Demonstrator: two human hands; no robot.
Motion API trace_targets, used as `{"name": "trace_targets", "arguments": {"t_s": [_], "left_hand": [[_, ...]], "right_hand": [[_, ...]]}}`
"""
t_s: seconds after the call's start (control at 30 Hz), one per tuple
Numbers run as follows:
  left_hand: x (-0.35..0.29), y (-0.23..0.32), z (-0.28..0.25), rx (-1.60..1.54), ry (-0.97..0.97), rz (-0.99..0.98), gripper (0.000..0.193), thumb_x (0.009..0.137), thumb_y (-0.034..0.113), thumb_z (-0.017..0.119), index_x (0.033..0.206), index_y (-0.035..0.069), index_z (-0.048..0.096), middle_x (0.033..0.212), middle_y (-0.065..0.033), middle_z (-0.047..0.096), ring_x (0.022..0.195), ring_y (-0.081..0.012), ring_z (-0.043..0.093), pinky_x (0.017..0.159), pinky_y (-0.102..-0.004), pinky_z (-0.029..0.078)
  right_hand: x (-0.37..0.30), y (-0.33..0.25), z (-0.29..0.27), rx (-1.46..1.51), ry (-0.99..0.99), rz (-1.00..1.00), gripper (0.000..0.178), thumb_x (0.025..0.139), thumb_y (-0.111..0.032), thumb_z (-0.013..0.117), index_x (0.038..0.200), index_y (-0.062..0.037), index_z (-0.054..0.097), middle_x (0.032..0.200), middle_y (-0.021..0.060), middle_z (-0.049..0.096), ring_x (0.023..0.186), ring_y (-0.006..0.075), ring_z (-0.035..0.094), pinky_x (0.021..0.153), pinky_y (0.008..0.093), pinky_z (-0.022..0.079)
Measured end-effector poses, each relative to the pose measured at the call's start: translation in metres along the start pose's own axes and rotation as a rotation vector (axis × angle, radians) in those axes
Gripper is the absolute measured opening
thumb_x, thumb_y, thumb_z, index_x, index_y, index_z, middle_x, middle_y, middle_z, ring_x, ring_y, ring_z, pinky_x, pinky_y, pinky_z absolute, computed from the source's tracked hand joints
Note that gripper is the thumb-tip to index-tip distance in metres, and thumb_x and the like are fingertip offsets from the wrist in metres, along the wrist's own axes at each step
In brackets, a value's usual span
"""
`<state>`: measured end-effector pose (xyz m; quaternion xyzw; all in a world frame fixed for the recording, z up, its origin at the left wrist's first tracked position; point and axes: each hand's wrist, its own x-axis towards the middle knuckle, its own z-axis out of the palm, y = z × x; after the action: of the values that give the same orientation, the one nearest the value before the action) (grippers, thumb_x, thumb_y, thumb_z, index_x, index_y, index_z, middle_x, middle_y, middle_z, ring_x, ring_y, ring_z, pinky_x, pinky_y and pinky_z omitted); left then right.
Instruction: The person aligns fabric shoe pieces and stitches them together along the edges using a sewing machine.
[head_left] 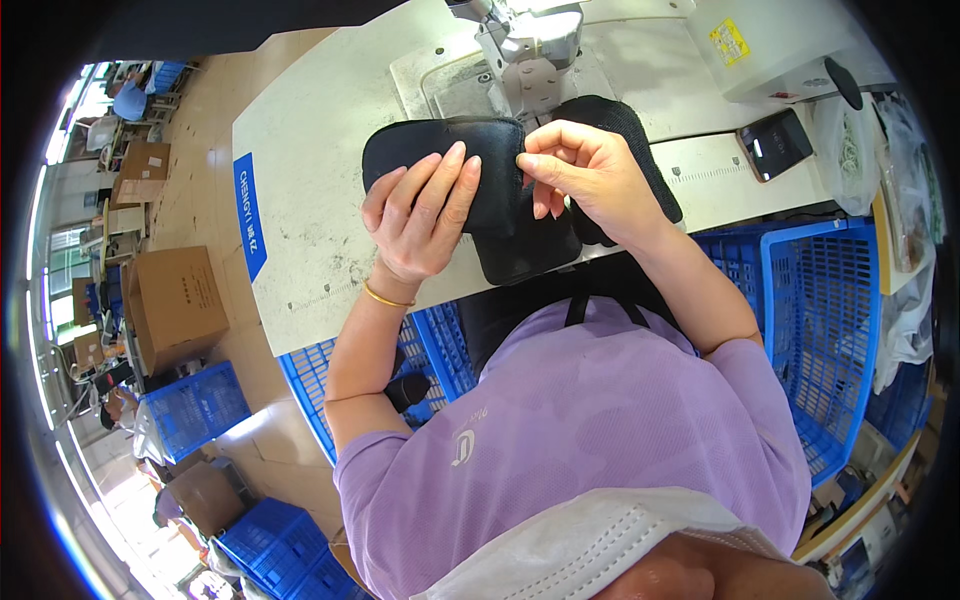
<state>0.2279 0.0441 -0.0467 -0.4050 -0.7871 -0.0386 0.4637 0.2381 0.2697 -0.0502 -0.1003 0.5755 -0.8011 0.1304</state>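
Observation:
My left hand [425, 215] grips a black rounded fabric piece [500, 170], its fingers lying across the top and the thumb hidden underneath. With a closed pinch, my right hand [595, 175] holds the right edge of the same piece. Both hands are just in front of a sewing machine head [535, 60]. More black fabric lies close by: a mesh-textured piece [655, 175] under and beyond the right hand, and a smooth piece [530, 255] at the table's front edge. Just what kind of article these pieces belong to I cannot tell.
The pieces are over a pale sewing table [320, 190]. A dark phone-like device [775, 145] lies at its right, near a clear plastic bag [845, 150]. Blue crates [820, 330] stand below the table on both sides. Cardboard boxes [180, 305] and other people are at far left.

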Motion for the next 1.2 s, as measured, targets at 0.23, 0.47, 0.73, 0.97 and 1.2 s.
{"name": "trace_targets", "arguments": {"t_s": [0.23,0.47,0.73,0.97,1.2], "left_hand": [[0.011,-0.051,0.038,0.09,-0.025,0.016,0.03,0.076,0.013,0.067,0.106,0.013,0.074,0.112,0.0002,0.07,0.099,-0.0156,0.061,0.091,-0.0313,0.044],[0.059,-0.133,0.12,-0.08,-0.236,-0.286,0.018,0.085,0.01,0.056,0.1,-0.001,0.059,0.098,-0.0221,0.062,0.095,-0.0404,0.058,0.083,-0.0481,0.045],[-0.006,0.025,0.016,-0.73,-0.709,-1.083,0.068,0.08,0.036,0.078,0.128,-0.004,0.051,0.117,-0.0226,0.055,0.104,-0.037,0.056,0.089,-0.0438,0.047],[0.003,0.044,0.013,-0.165,-0.345,-0.489,0.065,0.076,0.021,0.083,0.126,-0.002,0.05,0.113,-0.0206,0.057,0.1,-0.0345,0.061,0.087,-0.0404,0.05],[0.037,0.004,-0.017,-1.879,0.095,-1.667,0.025,0.084,-0.003,0.069,0.109,-0.003,0.067,0.101,-0.0166,0.071,0.092,-0.0215,0.07,0.086,-0.0331,0.056]], "right_hand": [[-0.006,-0.004,-0.006,-0.035,0.003,0.021,0.017,0.098,-0.016,0.056,0.101,-0.0004,0.065,0.088,0.0087,0.072,0.063,0.0091,0.065,0.055,0.0203,0.049],[-0.015,-0.004,-0.006,-0.442,0.122,-0.198,0.016,0.092,-0.012,0.062,0.103,-0.0006,0.067,0.09,0.0076,0.071,0.074,0.0122,0.065,0.065,0.0253,0.052],[-0.041,0.035,-0.062,-1.22,0.459,-0.24,0.063,0.071,-0.028,0.081,0.122,0.0012,0.057,0.107,0.013,0.053,0.104,0.0297,0.053,0.091,0.041,0.043],[-0.036,0.043,-0.053,-1.324,0.597,-0.595,0.038,0.075,-0.015,0.077,0.107,-0.0014,0.06,0.109,0.0082,0.06,0.105,0.0274,0.054,0.09,0.0386,0.04],[-0.023,-0.029,-0.052,-0.33,0.49,-0.683,0.028,0.092,0.001,0.064,0.118,0.0002,0.054,0.097,0.0056,0.064,0.082,0.0083,0.062,0.074,0.0188,0.05]]}}
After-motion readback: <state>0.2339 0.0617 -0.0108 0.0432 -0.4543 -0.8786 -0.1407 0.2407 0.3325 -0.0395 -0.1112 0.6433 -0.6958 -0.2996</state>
